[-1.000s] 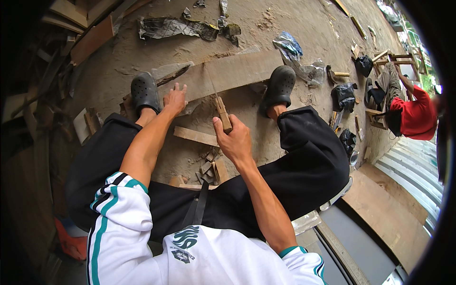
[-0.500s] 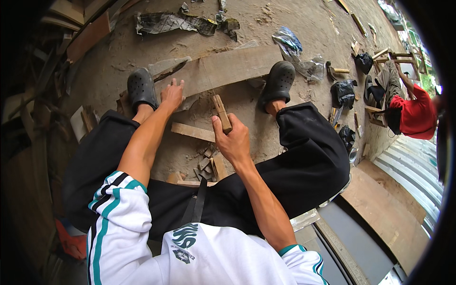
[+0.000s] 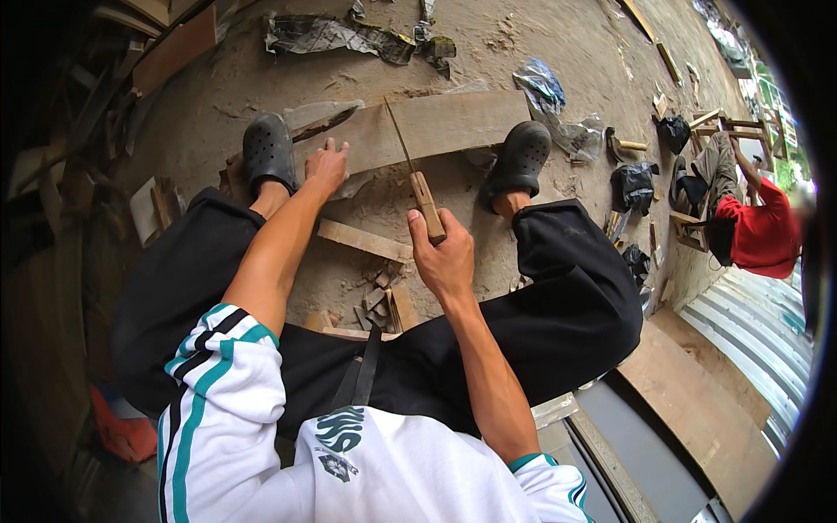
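Note:
My right hand (image 3: 445, 257) is wrapped round the wooden handle of a handsaw (image 3: 425, 205). Its narrow blade (image 3: 398, 131) points away from me and crosses the wooden board (image 3: 453, 122). That long board lies across the ground between my two feet. My left hand (image 3: 326, 166) presses on the board's near edge, left of the blade, with fingers stretched out. Beside the board's ends are my dark clogs, the left clog (image 3: 268, 152) and the right clog (image 3: 520, 157).
A loose wood strip (image 3: 362, 239) and several offcuts (image 3: 384, 296) lie between my legs. Crumpled plastic (image 3: 571, 131), black bags (image 3: 635, 185) and a hammer (image 3: 629, 146) are to the right. Farther right sits a person in a red shirt (image 3: 763, 227). Planks (image 3: 174, 57) lean at the far left.
The saw has moved slightly forward and right in my right hand, and its blade shows more clearly over the board. My left hand stays on the board. The whole view has shifted slightly.

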`<state>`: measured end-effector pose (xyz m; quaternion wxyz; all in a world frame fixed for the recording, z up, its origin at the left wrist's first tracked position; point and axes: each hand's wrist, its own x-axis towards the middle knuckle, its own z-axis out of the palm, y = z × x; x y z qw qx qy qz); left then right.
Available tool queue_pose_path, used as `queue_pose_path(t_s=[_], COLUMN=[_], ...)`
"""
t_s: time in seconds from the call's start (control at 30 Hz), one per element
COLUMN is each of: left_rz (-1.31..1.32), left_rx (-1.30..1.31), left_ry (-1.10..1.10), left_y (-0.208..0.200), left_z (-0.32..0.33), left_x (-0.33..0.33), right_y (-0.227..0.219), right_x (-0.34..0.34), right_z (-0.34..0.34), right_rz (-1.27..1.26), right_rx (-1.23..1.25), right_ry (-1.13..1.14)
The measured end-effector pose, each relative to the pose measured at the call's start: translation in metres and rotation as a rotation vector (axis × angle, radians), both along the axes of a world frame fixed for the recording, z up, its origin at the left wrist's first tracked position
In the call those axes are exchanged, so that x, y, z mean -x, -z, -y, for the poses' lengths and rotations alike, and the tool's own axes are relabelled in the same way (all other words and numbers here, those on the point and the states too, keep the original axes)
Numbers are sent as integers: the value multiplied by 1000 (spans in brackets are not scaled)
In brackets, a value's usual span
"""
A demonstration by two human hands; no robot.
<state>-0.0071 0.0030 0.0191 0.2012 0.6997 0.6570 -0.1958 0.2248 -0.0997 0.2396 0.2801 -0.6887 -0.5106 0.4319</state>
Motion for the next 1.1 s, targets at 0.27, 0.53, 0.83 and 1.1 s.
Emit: queue_pose_path(t_s=[0.27,0.53,0.83,1.1], left_rz=[-12,4,-8,-31], left_rx=[5,-22,6,23], left_ry=[4,1,41,8], left_y=[0,2,2,-2], left_z=[1,3,-2,-1], left_x=[-2,1,2,-1], right_y=[4,-2,17,22], right_x=[0,2,13,37], right_z=[0,2,-19,-26], right_rz=[25,24,14,60], right_rx=[4,22,4,95], right_ry=[-13,-14,-24,31])
